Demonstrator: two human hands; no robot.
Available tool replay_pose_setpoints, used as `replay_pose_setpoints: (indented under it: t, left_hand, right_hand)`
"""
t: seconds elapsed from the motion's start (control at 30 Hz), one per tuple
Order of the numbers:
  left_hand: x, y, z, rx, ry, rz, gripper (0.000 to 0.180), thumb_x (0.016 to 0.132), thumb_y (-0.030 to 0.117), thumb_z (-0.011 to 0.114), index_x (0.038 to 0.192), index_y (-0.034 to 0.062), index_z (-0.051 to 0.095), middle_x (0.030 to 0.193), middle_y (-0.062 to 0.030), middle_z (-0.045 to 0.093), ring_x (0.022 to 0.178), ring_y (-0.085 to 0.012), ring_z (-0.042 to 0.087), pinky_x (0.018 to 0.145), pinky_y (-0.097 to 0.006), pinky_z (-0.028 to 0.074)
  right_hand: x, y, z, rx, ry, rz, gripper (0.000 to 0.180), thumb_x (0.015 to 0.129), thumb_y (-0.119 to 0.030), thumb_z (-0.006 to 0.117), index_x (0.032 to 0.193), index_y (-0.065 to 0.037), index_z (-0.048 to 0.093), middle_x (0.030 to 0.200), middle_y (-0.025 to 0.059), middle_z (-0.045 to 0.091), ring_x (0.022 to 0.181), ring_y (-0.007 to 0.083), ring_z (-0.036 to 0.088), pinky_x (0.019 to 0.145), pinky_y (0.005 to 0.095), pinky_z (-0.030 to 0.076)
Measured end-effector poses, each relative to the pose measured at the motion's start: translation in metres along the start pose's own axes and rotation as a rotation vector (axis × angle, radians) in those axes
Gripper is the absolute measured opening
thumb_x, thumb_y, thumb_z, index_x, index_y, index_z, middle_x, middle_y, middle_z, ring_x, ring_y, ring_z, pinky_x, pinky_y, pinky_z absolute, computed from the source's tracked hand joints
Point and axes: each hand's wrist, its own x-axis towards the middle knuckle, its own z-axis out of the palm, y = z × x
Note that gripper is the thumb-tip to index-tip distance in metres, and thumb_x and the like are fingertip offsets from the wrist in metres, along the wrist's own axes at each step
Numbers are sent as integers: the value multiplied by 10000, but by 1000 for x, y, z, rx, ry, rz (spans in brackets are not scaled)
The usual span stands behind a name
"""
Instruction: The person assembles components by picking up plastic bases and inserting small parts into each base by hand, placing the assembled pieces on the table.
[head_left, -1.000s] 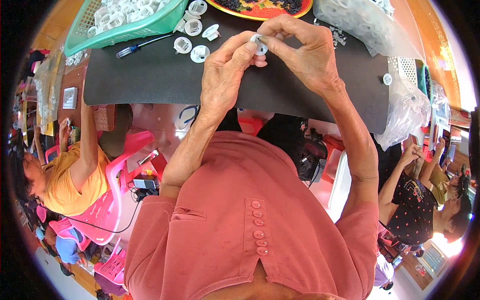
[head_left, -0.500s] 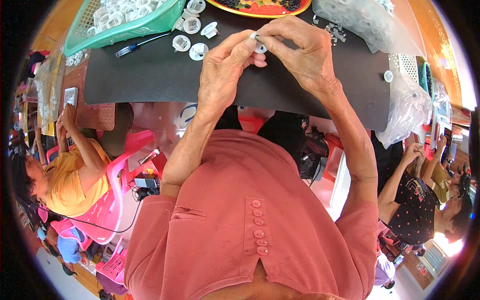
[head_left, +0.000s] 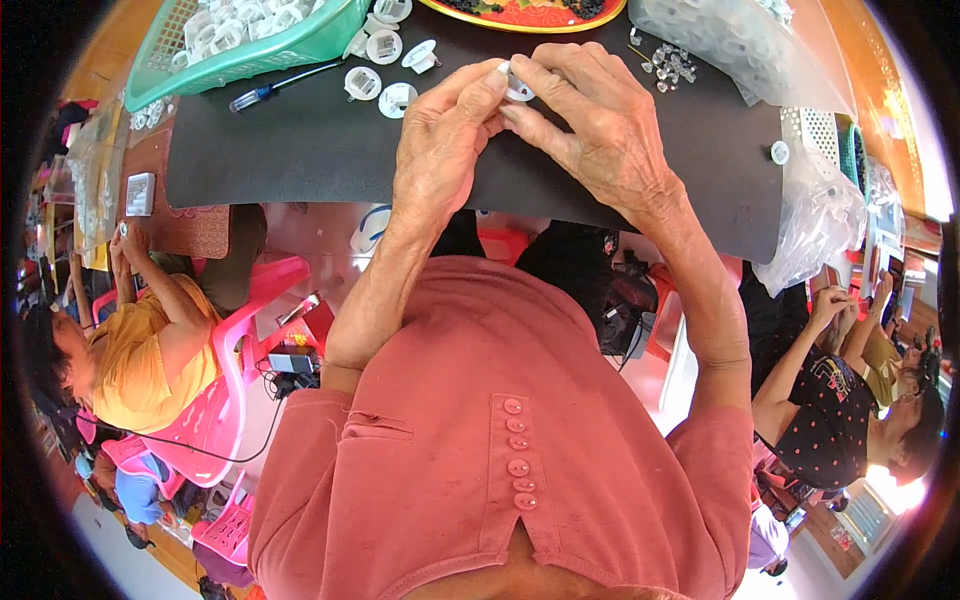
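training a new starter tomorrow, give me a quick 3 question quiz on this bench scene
1. True or false: both hands hold the small white ring together.
2. What tool lies beside the green basket? A) pliers B) blue-handled screwdriver C) scissors
3. What colour is the mat under the loose white round parts?

Key: 1 true: left hand and right hand pinch it. 2 B. 3 black.

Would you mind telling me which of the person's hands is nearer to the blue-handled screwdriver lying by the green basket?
Left. The left hand is right of the screwdriver, with bare black mat between them. The right hand is farther right, beyond the left hand.
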Motion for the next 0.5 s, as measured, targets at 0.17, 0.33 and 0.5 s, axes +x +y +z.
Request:
replay_pose_setpoints:
  t: [0.17, 0.33, 0.5]
  left_hand:
    - [1, -3, -2, 99, -25, 33, 254, 925, 151, 548, 1093, -24, 621, 876, -56, 629, 779, -100, 591, 713, -229, 508]
    - [-2, 0, 2, 195, -27, 42, 277, 936, 169, 533, 1118, -28, 605, 942, -72, 632, 841, -121, 596, 766, -262, 500]
    - [-1, -1, 1, 209, -61, 42, 299, 948, 196, 515, 1135, -23, 596, 1022, -87, 635, 922, -146, 602, 836, -300, 486]
  right_hand:
    - [-10, -2, 5, 196, 26, 115, 326, 732, -149, 718, 1022, -33, 626, 913, 75, 576, 818, 230, 584, 695, 329, 488]
    - [-13, -3, 11, 247, 84, 176, 339, 739, -110, 721, 1052, -25, 624, 908, 93, 580, 776, 232, 605, 665, 316, 504]
    - [-10, -8, 3, 335, 47, 313, 308, 747, -118, 718, 1031, -33, 635, 901, 89, 599, 784, 218, 616, 662, 295, 507]
